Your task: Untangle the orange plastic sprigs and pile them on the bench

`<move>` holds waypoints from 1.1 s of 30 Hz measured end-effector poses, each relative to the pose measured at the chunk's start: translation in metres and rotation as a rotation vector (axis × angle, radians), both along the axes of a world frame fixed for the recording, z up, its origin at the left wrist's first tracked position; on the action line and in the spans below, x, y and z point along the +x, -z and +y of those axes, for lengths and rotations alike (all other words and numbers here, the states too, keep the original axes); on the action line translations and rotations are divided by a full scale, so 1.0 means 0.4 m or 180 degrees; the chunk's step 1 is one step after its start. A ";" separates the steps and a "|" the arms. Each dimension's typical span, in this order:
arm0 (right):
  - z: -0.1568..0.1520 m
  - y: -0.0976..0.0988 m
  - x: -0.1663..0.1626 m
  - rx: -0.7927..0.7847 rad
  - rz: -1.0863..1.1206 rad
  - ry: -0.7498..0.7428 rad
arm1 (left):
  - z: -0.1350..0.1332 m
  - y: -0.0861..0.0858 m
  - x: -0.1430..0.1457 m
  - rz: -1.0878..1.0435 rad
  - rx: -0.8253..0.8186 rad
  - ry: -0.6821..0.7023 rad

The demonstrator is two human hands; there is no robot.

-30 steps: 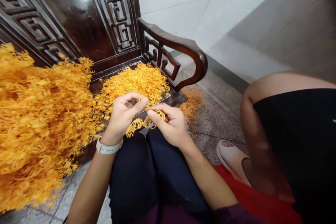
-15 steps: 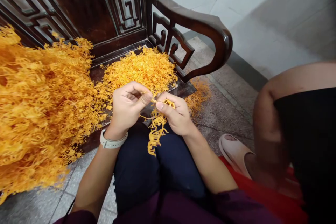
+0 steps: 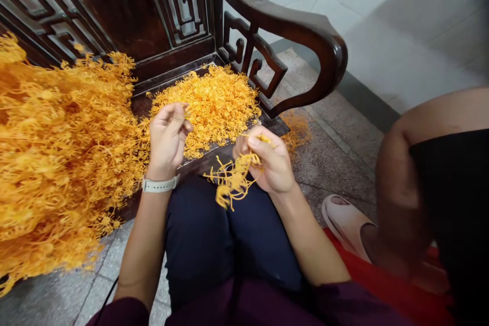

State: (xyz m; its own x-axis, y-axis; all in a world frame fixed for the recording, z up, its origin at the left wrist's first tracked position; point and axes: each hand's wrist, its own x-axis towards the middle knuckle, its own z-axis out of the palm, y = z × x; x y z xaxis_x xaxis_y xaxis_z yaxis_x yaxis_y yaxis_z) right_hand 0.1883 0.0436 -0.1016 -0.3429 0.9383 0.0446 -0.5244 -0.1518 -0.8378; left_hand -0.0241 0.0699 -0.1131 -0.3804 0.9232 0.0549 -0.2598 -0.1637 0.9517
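Observation:
My right hand [image 3: 269, 160] is closed on a strand of orange, spidery plastic florets [image 3: 233, 181], which dangles over my lap and is partly smeared by motion. Thumb and fingertips of my left hand [image 3: 168, 135] are pinched together at the left edge of a heap of small orange florets [image 3: 217, 104]. A bit of orange shows at those fingertips, though I cannot tell whether it is held or part of the heap behind. The heap lies on the seat of a dark wooden bench.
A much bigger mass of orange floret sprigs [image 3: 69, 163] fills the left side. The bench's carved armrest [image 3: 321, 35] curves behind the heap, with more orange pieces [image 3: 298, 130] on the floor beyond. Another person's bent leg [image 3: 401, 163] and sandal [image 3: 347, 224] are at the right.
My hands were together at the strand and have come apart. The left moved left and up; the right moved right with the strand, which swings below it.

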 end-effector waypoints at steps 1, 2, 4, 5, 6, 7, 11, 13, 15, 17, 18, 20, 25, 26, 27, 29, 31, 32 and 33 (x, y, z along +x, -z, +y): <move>0.003 0.003 -0.003 -0.0109 -0.0015 0.0023 | 0.020 0.008 -0.016 0.0269 0.0073 -0.0145; 0.005 0.005 -0.006 -0.0214 -0.0009 0.0063 | 0.044 0.016 -0.036 0.0555 0.0141 -0.0261; 0.011 0.007 -0.012 -0.0392 -0.0016 0.0179 | 0.096 0.032 -0.084 0.1174 0.0243 -0.0390; 0.014 0.007 -0.014 -0.0442 -0.0058 0.0245 | 0.120 0.039 -0.109 0.1484 0.0251 -0.0375; 0.017 0.007 -0.016 -0.0471 -0.0116 0.0304 | 0.139 0.043 -0.131 0.1812 0.0219 -0.0320; 0.019 0.008 -0.017 -0.0496 -0.0170 0.0348 | 0.151 0.044 -0.146 0.2085 0.0193 -0.0328; 0.024 0.009 -0.015 -0.0615 -0.0246 0.0413 | 0.099 -0.004 -0.122 0.2501 0.0345 -0.0275; 0.025 0.010 -0.014 -0.0626 -0.0229 0.0390 | 0.030 -0.056 -0.068 0.2272 0.0367 0.0422; 0.025 0.009 -0.014 -0.0574 -0.0227 0.0370 | -0.036 -0.108 -0.008 0.2213 0.0414 0.1058; 0.022 0.008 -0.015 -0.0476 -0.0246 0.0401 | -0.078 -0.143 0.039 0.2570 0.0403 0.1189; 0.020 0.007 -0.015 -0.0415 -0.0254 0.0432 | -0.089 -0.152 0.055 0.2712 0.0398 0.1170; 0.014 0.004 -0.014 -0.0302 -0.0234 0.0432 | -0.096 -0.153 0.071 0.2823 0.0388 0.1059; -0.005 -0.007 -0.009 -0.0156 -0.0123 -0.0016 | -0.098 -0.127 0.071 0.2298 0.0475 0.0718; -0.008 -0.009 -0.010 -0.0128 -0.0128 -0.0093 | -0.101 -0.124 0.071 0.2206 0.0476 0.0719; -0.011 -0.011 -0.012 -0.0106 -0.0134 -0.0142 | -0.104 -0.121 0.071 0.2104 0.0451 0.0763; -0.014 -0.015 -0.017 -0.0104 -0.0105 -0.0150 | -0.109 -0.116 0.072 0.1785 0.0332 0.0904; -0.014 -0.019 -0.021 -0.0149 -0.0014 -0.0106 | -0.112 -0.112 0.071 0.1361 0.0186 0.1018; -0.013 -0.021 -0.022 -0.0184 0.0041 -0.0101 | -0.113 -0.110 0.070 0.1183 0.0139 0.1075; -0.012 -0.022 -0.023 -0.0219 0.0092 -0.0122 | -0.114 -0.108 0.068 0.1048 0.0111 0.1126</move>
State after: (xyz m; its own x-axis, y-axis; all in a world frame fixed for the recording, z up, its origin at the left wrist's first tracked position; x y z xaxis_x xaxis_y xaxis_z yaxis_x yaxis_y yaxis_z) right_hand 0.1792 0.0387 -0.0928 -0.3781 0.9257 -0.0092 -0.5409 -0.2290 -0.8093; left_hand 0.0033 0.0244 -0.0698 -0.0005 0.9882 0.1530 0.0089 -0.1530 0.9882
